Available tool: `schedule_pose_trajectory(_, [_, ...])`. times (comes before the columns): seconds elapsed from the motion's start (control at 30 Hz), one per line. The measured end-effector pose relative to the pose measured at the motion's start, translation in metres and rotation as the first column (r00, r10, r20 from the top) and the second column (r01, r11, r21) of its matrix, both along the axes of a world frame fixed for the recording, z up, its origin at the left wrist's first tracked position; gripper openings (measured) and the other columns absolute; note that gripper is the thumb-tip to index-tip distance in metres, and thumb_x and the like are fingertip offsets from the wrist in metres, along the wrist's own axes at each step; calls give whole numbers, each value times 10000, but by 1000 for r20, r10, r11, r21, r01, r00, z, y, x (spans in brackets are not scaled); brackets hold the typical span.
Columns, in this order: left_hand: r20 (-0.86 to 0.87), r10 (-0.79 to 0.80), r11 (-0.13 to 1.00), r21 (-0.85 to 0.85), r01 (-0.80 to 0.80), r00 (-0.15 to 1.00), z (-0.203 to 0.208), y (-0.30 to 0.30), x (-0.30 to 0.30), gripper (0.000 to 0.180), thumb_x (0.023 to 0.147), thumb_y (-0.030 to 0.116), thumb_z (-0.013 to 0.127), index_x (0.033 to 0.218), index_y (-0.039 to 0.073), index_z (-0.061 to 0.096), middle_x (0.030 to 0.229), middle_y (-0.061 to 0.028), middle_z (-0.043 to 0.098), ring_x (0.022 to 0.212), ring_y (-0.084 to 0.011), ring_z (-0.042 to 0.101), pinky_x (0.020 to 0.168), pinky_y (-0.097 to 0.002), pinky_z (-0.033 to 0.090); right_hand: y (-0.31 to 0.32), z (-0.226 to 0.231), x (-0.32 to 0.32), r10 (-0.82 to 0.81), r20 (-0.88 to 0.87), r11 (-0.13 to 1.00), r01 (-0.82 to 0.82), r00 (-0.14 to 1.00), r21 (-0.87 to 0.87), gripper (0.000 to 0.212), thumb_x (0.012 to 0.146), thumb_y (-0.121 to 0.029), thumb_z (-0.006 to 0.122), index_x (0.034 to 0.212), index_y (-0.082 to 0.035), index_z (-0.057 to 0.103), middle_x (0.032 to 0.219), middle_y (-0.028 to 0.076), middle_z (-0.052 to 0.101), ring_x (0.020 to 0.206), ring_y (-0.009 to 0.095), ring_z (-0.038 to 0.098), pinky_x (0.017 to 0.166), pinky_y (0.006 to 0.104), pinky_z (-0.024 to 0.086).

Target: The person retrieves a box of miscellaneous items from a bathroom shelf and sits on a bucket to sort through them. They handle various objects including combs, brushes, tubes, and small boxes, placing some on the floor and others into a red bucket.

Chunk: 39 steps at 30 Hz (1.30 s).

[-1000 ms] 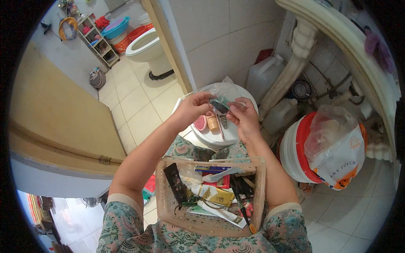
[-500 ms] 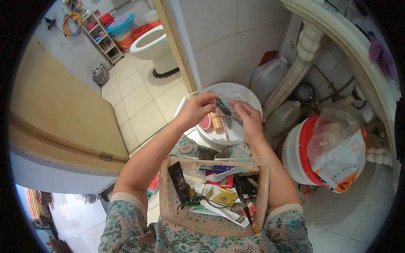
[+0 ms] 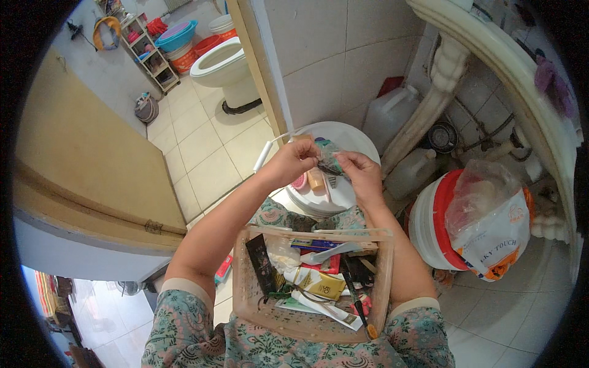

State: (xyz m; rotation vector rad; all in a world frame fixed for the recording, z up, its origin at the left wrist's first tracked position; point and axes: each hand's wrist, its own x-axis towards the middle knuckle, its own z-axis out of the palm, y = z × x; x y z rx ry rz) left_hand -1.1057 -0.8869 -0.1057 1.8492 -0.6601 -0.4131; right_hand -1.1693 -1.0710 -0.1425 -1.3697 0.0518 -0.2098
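- Plastic bag (image 3: 331, 161), clear and crumpled, with something dark and teal showing through it, is up between both hands, over the white round lid (image 3: 359, 138)!
- Left hand (image 3: 296, 162): thumb and fingertips pinching the bag's left edge.
- Right hand (image 3: 362, 174): thumb pressed toward the fingers, nipping the other side; the tips behind the film are hard to make out.
- And there's the change: half a second ago the film spread wider; now it's bunched smaller between closer fingers, so it's being worked by both hands at once. Whether its mouth is open, can't tell.
- Below, on the lid: beige tube (image 3: 315, 179), pink round item (image 3: 299, 181) just beside it.
- Nearer the body, the beige plastic basket (image 3: 239, 288) sits loaded, touched by neither hand.
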Motion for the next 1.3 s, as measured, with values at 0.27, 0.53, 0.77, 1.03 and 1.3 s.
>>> schedule_pose_trajectory(0.27, [-188,-13,988,-152,-16,982,8,-5,-13,212,843,111,611,1002,-12,546,860,-46,598,838,-117,553,754,-249,458,2,9,-2,31,-9,994,-32,999,-105,398,830,-141,622,1190,-31,492,865,71,636,754,109,567,688,234,448])
schedule_pose_trajectory(0.53, [-40,143,963,-227,-148,989,-1,4,-3,175,838,114,621,986,29,579,896,-21,604,845,-104,559,789,-245,446,5,8,-1,206,-165,978,-201,965,50,325,872,-234,582,1144,-61,542,804,-1,591,635,83,515,583,181,402])
schedule_pose_trajectory(0.77, [-272,159,972,-123,-198,949,18,3,-12,222,811,152,659,990,46,580,914,-26,584,857,-115,550,785,-242,426,1,9,-1,97,-114,992,-87,989,90,215,879,-157,567,1056,-37,585,927,46,603,752,107,578,654,212,465])
schedule_pose_trajectory(1.03, [-358,18,935,-326,-143,933,14,0,-16,278,814,195,665,993,55,505,1068,-88,517,986,-153,506,843,-278,408,1,0,3,-22,92,990,34,996,-134,171,840,-129,616,947,5,610,1022,80,586,899,138,574,797,251,456])
schedule_pose_trajectory(1.3, [-237,73,921,-357,-157,969,-11,3,-3,221,811,168,654,911,58,490,1149,-88,428,1008,-143,467,876,-275,388,1,3,1,-69,241,970,122,968,-212,137,772,-111,685,838,-5,628,1095,73,539,944,146,544,786,257,455])
